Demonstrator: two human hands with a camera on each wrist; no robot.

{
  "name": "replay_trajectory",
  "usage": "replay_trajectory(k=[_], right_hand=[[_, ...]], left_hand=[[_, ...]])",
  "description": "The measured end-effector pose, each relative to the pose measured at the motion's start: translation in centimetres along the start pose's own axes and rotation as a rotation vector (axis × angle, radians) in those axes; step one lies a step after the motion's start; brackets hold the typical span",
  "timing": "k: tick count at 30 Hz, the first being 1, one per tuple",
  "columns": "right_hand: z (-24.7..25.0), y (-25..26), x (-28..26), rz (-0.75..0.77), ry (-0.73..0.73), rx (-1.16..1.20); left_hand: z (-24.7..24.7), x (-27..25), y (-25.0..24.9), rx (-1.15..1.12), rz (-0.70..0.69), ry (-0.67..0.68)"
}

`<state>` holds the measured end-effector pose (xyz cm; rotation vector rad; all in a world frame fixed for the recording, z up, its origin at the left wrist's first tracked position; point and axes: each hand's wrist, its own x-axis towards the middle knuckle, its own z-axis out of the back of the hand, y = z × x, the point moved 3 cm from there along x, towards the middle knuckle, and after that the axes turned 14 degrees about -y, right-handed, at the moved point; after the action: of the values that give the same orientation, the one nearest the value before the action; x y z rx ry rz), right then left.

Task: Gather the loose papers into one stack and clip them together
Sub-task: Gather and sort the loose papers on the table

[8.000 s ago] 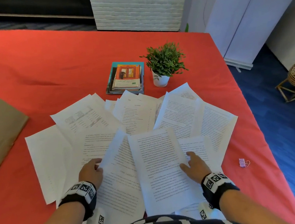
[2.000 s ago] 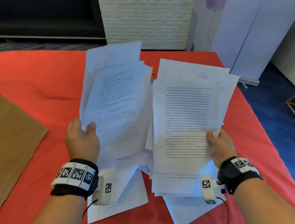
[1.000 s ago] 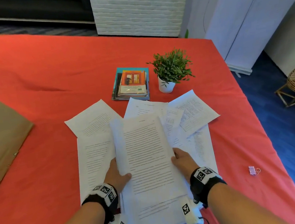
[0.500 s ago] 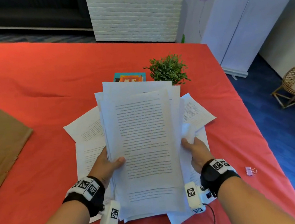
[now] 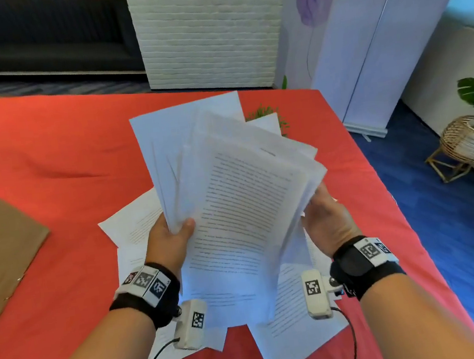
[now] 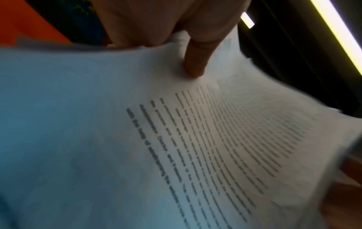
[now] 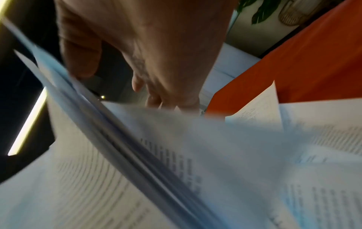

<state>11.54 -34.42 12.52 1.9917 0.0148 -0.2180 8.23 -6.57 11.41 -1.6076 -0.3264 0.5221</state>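
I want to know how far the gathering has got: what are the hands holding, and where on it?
Left hand grips the paper bundle at its left edge; right hand supports its right edge.

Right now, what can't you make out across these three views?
- Binder clip: not seen in any view.
- Potted plant: head view, mostly hidden behind the held papers.
- Printed text: blurred everywhere, unreadable.
- Right hand: grip unclear, fingers behind the papers in head view, smeared in right wrist view.
- Sheets on the table: count unclear, overlapped.
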Motion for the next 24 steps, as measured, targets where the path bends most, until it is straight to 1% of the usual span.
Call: replay_trajectory(k=[1, 2, 3, 4, 5, 7, 9, 10, 11, 13, 15, 17, 20, 21, 24], right_hand=[[0.0, 0.0, -0.4, -0.014, 0.062, 0.001], [0.8, -0.3, -0.4, -0.014, 0.047, -0.029], [1.0, -0.8, -0.5, -0.052, 0.018, -0.065], [1.0, -1.4, -0.2, -0.055, 0.024, -0.099], [0.8, -1.4, -0.2, -0.042, -0.009, -0.152], [0.4, -1.3, 0.1, 0.048, -0.071, -0.211], [0.8, -0.9, 0.6, 0.144, -0.180, -0.167], [0.9, -0.4, 0.8, 0.169, -0.218, -0.134], [0.9, -0.1, 0.8, 0.188, -0.227, -0.111], [0.7, 0.3, 0.6, 0.208, -0.191, -0.092], [0.4, -0.1, 0.2, 0.196, -0.154, -0.118], [0.6, -1.3, -0.5, 0.156, -0.144, -0.149], [0.9, -3.0, -1.3, 0.073, -0.133, -0.196], [0.8, -3.3, -1.4, 0.054, -0.118, -0.222], [-0.2, -3.4, -1.4, 0.044, -0.058, -0.244]], left_hand=[[-0.2, 0.0, -0.7, 0.011, -0.042, -0.011], [-0.4, -0.1, -1.3, 0.028, -0.081, -0.029], [-0.8, -0.2, -1.7, 0.023, -0.104, -0.026], [-1.2, -0.6, -2.1, 0.025, -0.110, -0.023], [-1.6, -0.9, -2.0, 0.003, -0.103, 0.002], [-2.1, -1.6, -2.0, -0.021, -0.057, 0.071], [-2.3, -1.9, -1.6, -0.028, -0.049, 0.142], [-2.2, -2.0, -1.3, -0.012, -0.049, 0.161], [-2.2, -2.1, -1.0, -0.010, -0.056, 0.198], [-2.2, -2.2, 0.0, 0.002, -0.058, 0.242], [-2.1, -2.4, 0.9, 0.029, -0.060, 0.255], [-1.8, -2.3, 1.8, 0.049, -0.018, 0.257], [-1.2, -2.1, 2.1, 0.043, -0.004, 0.294], [-1.0, -2.1, 2.0, 0.023, 0.008, 0.296], [-1.1, -1.6, 1.7, -0.041, 0.028, 0.244]])
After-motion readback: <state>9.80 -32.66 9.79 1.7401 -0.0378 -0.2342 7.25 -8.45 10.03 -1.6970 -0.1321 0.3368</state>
